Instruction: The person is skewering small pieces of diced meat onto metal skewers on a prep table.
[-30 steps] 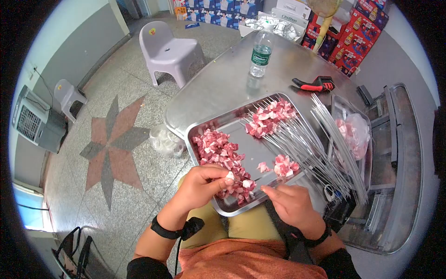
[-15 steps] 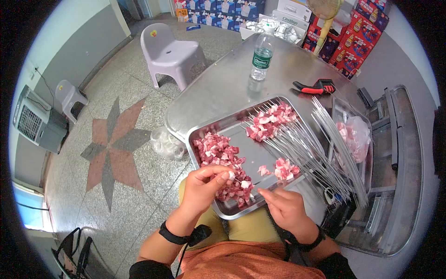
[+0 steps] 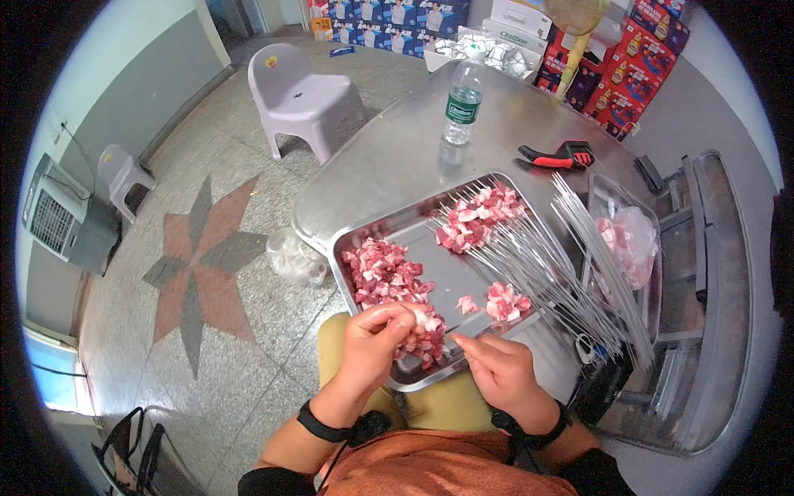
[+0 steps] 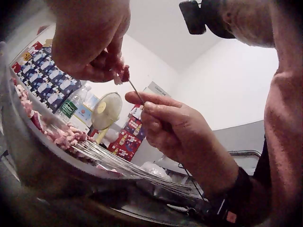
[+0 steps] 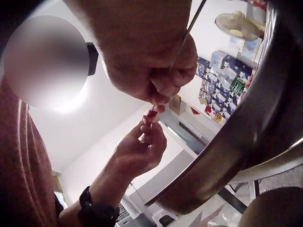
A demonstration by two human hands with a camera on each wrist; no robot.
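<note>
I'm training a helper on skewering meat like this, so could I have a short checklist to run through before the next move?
1. Skewer held: ok. The right hand pinches the skewer between thumb and fingers.
2. Meat steadied: ok. The left hand grips meat at the skewer's far end.
3. Left fingertips clear of the point: cannot tell. Meat and fingers hide it.
4. Loose meat within reach: ok. The meat pile lies in the tray, beside the left hand.
5. Tray firmly supported: cannot tell. Its near edge is above the person's lap; what bears it there is hidden.
6. Bottle standing safely: ok. The bottle is upright beyond the tray.
</note>
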